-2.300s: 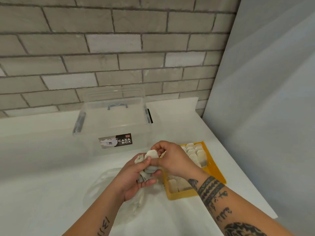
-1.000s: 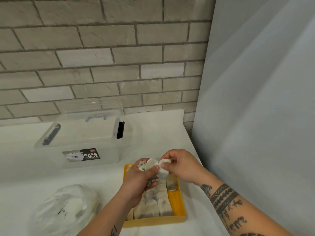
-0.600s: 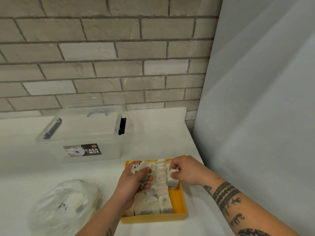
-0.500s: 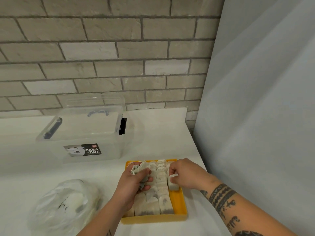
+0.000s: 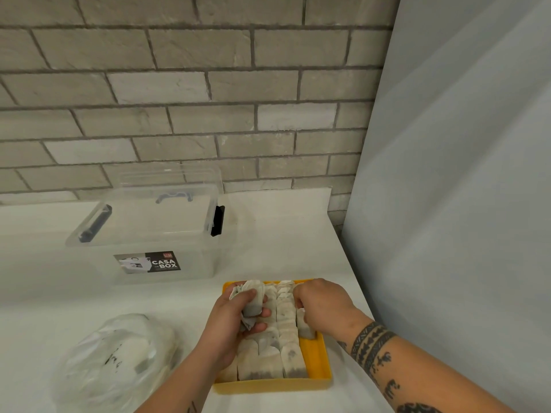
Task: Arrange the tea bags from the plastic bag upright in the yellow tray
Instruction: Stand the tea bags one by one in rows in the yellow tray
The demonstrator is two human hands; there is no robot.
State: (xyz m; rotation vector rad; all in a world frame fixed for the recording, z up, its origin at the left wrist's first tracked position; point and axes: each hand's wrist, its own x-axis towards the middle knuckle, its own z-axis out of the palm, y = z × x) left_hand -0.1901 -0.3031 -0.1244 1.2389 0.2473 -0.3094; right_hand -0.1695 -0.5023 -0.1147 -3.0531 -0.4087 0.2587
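The yellow tray (image 5: 320, 369) lies on the white counter, holding rows of upright tea bags (image 5: 286, 332). Over its left side my left hand (image 5: 231, 326) grips a bunch of tea bags (image 5: 253, 299). My right hand (image 5: 320, 307) is down in the tray's right column, fingers curled on a single tea bag (image 5: 304, 324) that stands against the right rim. The plastic bag (image 5: 116, 359) with more tea bags lies on the counter to the left of the tray.
A clear lidded storage box (image 5: 155, 234) labelled CASA BOX stands behind the tray, against the brick wall. A grey panel (image 5: 447, 204) rises close along the right edge of the counter.
Both hands came from above the plastic bag to the tray. My right hand took one tea bag off the bunch and lowered it into the tray's right column.
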